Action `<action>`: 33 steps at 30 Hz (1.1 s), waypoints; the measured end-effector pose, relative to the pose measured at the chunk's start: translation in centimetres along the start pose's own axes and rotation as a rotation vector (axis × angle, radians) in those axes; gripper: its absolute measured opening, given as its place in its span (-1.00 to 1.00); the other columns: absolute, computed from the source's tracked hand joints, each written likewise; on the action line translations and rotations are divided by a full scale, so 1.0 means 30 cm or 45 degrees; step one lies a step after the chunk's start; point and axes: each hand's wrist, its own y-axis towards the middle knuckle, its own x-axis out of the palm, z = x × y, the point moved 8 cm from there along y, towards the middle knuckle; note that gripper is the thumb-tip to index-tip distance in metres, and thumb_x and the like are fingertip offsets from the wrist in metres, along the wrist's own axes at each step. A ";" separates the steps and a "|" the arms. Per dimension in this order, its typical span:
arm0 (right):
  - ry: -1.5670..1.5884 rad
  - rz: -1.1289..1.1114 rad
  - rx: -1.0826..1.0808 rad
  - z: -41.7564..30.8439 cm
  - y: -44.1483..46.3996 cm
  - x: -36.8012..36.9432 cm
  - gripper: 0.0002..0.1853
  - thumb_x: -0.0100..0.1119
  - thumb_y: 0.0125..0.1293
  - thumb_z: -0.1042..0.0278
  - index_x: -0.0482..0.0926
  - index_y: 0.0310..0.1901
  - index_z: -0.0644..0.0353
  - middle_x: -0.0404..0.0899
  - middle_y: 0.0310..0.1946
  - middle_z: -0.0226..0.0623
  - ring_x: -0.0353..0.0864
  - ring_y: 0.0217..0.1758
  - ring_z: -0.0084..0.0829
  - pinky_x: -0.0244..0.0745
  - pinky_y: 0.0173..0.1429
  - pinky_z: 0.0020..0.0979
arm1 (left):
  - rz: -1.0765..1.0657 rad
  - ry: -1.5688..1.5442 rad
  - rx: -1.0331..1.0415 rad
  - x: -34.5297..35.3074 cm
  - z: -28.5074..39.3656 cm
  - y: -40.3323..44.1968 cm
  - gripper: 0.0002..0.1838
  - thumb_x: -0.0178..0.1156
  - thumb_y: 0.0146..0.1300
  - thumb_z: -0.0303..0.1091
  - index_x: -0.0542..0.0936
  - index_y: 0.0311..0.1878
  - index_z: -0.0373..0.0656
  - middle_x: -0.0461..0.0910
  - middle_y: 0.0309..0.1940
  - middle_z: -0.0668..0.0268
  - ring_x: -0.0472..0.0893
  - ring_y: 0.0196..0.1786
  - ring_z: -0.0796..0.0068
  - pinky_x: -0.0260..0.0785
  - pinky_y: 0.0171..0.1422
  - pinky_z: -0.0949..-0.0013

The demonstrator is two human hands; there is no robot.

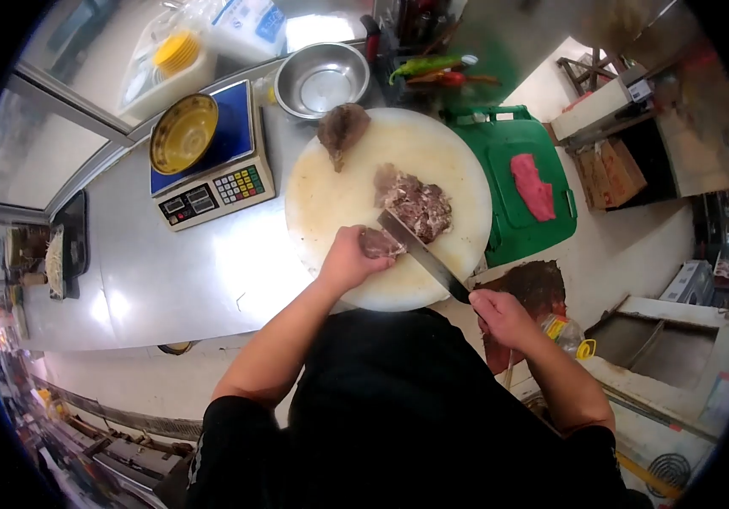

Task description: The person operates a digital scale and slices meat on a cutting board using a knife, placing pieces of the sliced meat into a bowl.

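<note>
My right hand [500,318] is closed round the dark handle of a knife [428,261]. Its broad blade slants up and left across the round white cutting board [330,199]. With my left hand [354,261] I grip a piece of cooked dark meat [379,243] on the board, right beside the blade. Just beyond the blade lies a heap of sliced meat [420,208]. Another whole brown chunk of meat [343,134] rests at the board's far left edge, apart from both hands.
Left of the board stands a digital scale [212,191] bearing a yellowish bowl [185,134]. A steel bowl [322,81] sits behind the board. To the right is a green bin lid [521,233] with a pink cloth [532,187] on it. Peppers [432,66] lie at the back.
</note>
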 end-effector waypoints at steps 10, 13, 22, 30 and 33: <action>-0.194 -0.082 -0.010 -0.120 0.060 0.029 -0.46 -0.10 0.57 -0.09 0.61 -0.06 0.33 0.49 -0.58 -0.26 0.49 -0.48 -0.41 0.45 -0.27 -0.30 | -0.004 0.306 0.037 0.018 0.006 0.012 -0.38 0.50 -0.13 -0.34 0.50 0.06 -0.27 0.48 0.03 -0.03 0.57 0.08 -0.05 0.50 0.19 0.12; -0.254 -0.064 -0.035 -0.148 0.082 0.034 -0.43 -0.13 0.58 -0.11 0.60 -0.06 0.34 0.53 -0.57 -0.22 0.54 -0.46 -0.37 0.46 -0.25 -0.31 | -0.010 0.332 0.046 0.014 0.005 0.019 -0.39 0.50 -0.13 -0.35 0.51 0.04 -0.28 0.49 0.01 -0.03 0.58 0.07 -0.05 0.51 0.18 0.13; -0.287 -0.143 0.036 -0.228 0.137 0.084 -0.37 -0.17 0.56 -0.16 0.57 -0.17 0.39 0.49 -0.64 -0.17 0.50 -0.65 -0.31 0.44 -0.46 -0.21 | -0.017 0.217 0.092 -0.015 0.051 0.013 -0.55 0.45 -0.14 -0.44 0.61 -0.09 -0.24 0.60 -0.10 0.03 0.54 0.06 0.01 0.49 0.19 0.16; -0.146 -0.167 0.178 -0.242 0.164 0.093 -0.36 -0.21 0.56 -0.24 0.50 -0.29 0.30 0.35 -0.73 -0.32 0.36 -0.79 -0.38 0.28 -0.68 -0.28 | -0.014 0.208 0.114 -0.017 0.059 0.009 -0.59 0.42 -0.14 -0.46 0.65 -0.11 -0.22 0.60 -0.11 0.01 0.55 0.06 0.01 0.48 0.20 0.16; -0.150 -0.179 0.186 -0.256 0.173 0.089 -0.34 -0.21 0.55 -0.25 0.48 -0.36 0.29 0.33 -0.75 -0.33 0.36 -0.80 -0.38 0.29 -0.69 -0.29 | -0.016 0.213 0.110 -0.011 0.045 0.017 -0.58 0.43 -0.14 -0.45 0.65 -0.10 -0.24 0.58 -0.09 -0.03 0.56 0.04 -0.02 0.48 0.20 0.15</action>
